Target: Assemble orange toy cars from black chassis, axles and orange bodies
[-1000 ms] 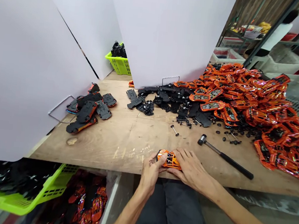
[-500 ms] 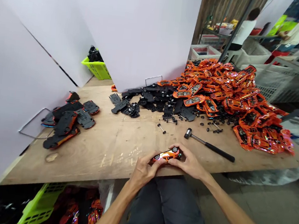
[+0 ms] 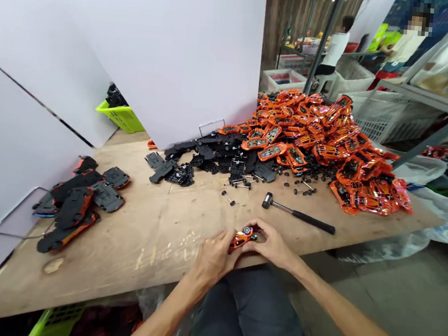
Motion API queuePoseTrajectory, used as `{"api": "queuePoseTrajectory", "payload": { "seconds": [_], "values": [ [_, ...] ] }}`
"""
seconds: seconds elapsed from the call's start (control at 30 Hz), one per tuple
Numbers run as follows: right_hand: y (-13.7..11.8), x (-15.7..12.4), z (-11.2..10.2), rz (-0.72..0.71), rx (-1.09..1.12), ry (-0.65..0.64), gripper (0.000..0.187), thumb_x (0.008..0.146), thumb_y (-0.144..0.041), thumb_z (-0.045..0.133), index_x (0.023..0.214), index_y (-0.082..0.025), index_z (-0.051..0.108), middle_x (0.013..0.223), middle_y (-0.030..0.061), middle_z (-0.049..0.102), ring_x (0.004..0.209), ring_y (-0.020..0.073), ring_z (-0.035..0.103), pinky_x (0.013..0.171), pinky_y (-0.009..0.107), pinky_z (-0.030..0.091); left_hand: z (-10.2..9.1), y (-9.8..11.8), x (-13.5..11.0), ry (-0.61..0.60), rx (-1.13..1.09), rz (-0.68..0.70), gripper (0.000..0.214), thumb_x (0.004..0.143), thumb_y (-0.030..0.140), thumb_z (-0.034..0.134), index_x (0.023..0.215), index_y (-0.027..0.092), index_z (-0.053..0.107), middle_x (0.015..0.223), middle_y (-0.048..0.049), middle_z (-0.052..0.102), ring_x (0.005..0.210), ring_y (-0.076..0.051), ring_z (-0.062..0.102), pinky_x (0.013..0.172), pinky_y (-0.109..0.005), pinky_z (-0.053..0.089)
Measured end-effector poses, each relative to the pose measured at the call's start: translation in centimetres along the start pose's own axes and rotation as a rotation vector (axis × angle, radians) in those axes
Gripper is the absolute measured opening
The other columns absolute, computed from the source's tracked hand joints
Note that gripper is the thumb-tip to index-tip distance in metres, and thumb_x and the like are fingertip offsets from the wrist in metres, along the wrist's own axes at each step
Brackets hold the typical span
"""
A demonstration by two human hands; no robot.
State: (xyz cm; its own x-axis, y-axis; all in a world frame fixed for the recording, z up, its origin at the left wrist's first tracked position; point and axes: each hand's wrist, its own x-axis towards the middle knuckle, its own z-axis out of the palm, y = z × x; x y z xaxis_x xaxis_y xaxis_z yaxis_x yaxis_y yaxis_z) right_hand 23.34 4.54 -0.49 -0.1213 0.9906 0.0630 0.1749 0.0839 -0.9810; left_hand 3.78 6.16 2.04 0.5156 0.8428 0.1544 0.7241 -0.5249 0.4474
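A small orange toy car [image 3: 242, 239] sits between my hands just above the front edge of the plywood workbench [image 3: 154, 235], with one wheel showing at its top. My left hand [image 3: 212, 256] grips its near end, and the fingers of my right hand [image 3: 270, 245] wrap its far side. Close beyond my right hand lies a small hammer with a black handle [image 3: 295, 212]. A loose axle with wheels [image 3: 228, 197] rests ahead of my hands.
A large heap of orange car bodies [image 3: 329, 141] and black chassis parts [image 3: 217, 159] covers the bench's back. More black chassis [image 3: 77, 207] lie at left. White panels [image 3: 140, 49] rise behind. Lime-green baskets [image 3: 120, 117] stand beyond and below. Co-workers [image 3: 332, 54] sit further back.
My hands have turned the car so a wheel now faces up and it appears shorter. The view has swung left, shifting the bench and heaps leftward in the picture.
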Motion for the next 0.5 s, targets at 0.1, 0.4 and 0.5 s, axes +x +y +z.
{"api": "queuePoseTrajectory", "payload": {
  "seconds": [0.1, 0.4, 0.5],
  "values": [
    [-0.3, -0.6, 0.1, -0.018, -0.079, 0.117, 0.027, 0.083, -0.040, 0.080, 0.099, -0.020, 0.071, 0.092, 0.0018, 0.074, 0.087, 0.0198, 0.069, 0.083, 0.032, 0.055, 0.4, -0.1, -0.3, 0.098, -0.109, -0.032, 0.025, 0.093, 0.048, 0.069, 0.089, 0.023, 0.069, 0.078, -0.0078, 0.074, 0.068, -0.022, 0.066, 0.059, -0.027, 0.037],
    [-1.4, -0.7, 1.3, -0.141, 0.047, 0.253, 0.060, 0.084, -0.044, 0.083, 0.134, -0.025, 0.057, 0.136, 0.0105, 0.066, 0.126, 0.0257, 0.065, 0.111, 0.041, 0.052, -0.3, 0.7, -0.2, 0.284, -1.001, -0.358, 0.042, 0.078, 0.046, 0.085, 0.110, 0.021, 0.075, 0.107, -0.0086, 0.078, 0.097, -0.026, 0.071, 0.089, -0.033, 0.053],
    [-1.2, -0.4, 2.4, -0.133, 0.017, 0.234, 0.044, 0.090, -0.042, 0.077, 0.126, -0.024, 0.059, 0.125, 0.0099, 0.071, 0.116, 0.0254, 0.069, 0.103, 0.040, 0.058, 0.0, 1.2, 0.0, 0.331, -1.438, -0.435, 0.050, 0.078, 0.052, 0.083, 0.113, 0.018, 0.071, 0.112, -0.0107, 0.076, 0.102, -0.026, 0.071, 0.092, -0.036, 0.054]
  ]
}}
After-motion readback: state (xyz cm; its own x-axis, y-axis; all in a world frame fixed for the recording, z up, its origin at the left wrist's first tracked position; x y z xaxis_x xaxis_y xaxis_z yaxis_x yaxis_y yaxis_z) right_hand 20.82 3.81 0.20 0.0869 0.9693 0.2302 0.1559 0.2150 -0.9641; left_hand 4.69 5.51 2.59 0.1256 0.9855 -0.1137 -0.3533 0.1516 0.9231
